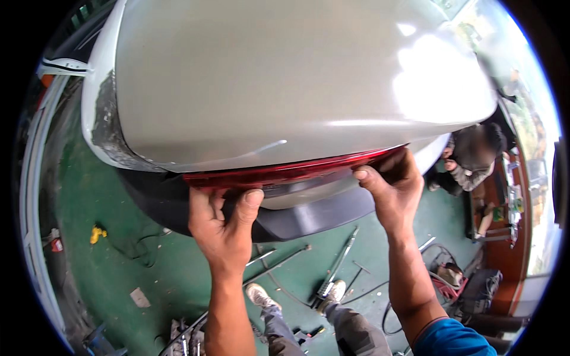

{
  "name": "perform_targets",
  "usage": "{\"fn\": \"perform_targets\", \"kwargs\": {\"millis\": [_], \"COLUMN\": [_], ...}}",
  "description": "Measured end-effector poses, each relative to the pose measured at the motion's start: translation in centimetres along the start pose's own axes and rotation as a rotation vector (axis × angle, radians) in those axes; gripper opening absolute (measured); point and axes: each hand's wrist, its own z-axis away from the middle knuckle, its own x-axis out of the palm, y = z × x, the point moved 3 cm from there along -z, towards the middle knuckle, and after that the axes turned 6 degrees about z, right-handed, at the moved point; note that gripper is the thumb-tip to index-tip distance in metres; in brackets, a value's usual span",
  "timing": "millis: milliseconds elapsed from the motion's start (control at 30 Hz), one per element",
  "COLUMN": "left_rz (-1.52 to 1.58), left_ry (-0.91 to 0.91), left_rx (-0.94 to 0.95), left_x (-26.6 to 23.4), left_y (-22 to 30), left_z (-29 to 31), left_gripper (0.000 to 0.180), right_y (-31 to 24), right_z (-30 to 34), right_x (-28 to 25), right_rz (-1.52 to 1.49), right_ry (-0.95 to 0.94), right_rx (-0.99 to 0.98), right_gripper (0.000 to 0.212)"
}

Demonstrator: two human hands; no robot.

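Observation:
A long red tail light bar (291,171) lies across the rear edge of a beige-silver car's trunk lid (261,77). My left hand (222,225) grips the bar near its left end, thumb against the lower edge and the other fingers partly hidden. Toward the other end, my right hand (395,193) holds the bar with the thumb in front and its fingertips out of sight behind. Below the bar sits the dark grey bumper (312,221). Bare, scuffed grey patches mark the car's left rear corner (110,121).
Metal rods (279,264) and a long ratchet-like tool (338,270) lie on the green floor (178,285) around my feet. A yellow tool (98,234) rests at left. Another person (475,154) crouches at right, near a cluttered shelf (499,202). Hoses and a bag (482,291) lie nearby.

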Motion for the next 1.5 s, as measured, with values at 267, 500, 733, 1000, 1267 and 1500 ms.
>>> {"fn": "perform_targets", "kwargs": {"millis": [267, 500, 733, 1000, 1267, 1500], "left_rz": [0.063, 0.055, 0.082, -0.152, -0.036, -0.001], "left_ry": [-0.004, -0.060, -0.121, 0.054, 0.020, -0.030], "left_rx": [-0.038, 0.010, -0.092, 0.211, 0.132, 0.118], "left_x": [-0.3, -1.0, -1.7, -2.2, -3.3, -3.7], "left_y": [0.5, 0.5, 0.8, 1.1, 1.4, 0.2], "left_z": [-1.4, -2.1, -2.7, -1.0, -1.3, -1.8], "left_gripper": [0.050, 0.049, 0.052, 0.056, 0.051, 0.045], "right_y": [-0.2, 0.1, 1.0, 0.8, 0.7, -0.1], "right_z": [-0.1, 0.1, -0.1, 0.6, 0.3, 0.3], "right_x": [0.4, 0.5, 0.0, 1.0, 0.9, 2.1], "right_rz": [-0.006, 0.065, 0.105, 0.082, 0.269, 0.349], "right_ry": [-0.036, -0.028, 0.013, 0.030, 0.025, 0.109], "right_rx": [-0.022, -0.013, -0.051, -0.042, -0.114, -0.163], "right_gripper": [0.039, 0.039, 0.041, 0.061, 0.059, 0.054]}}
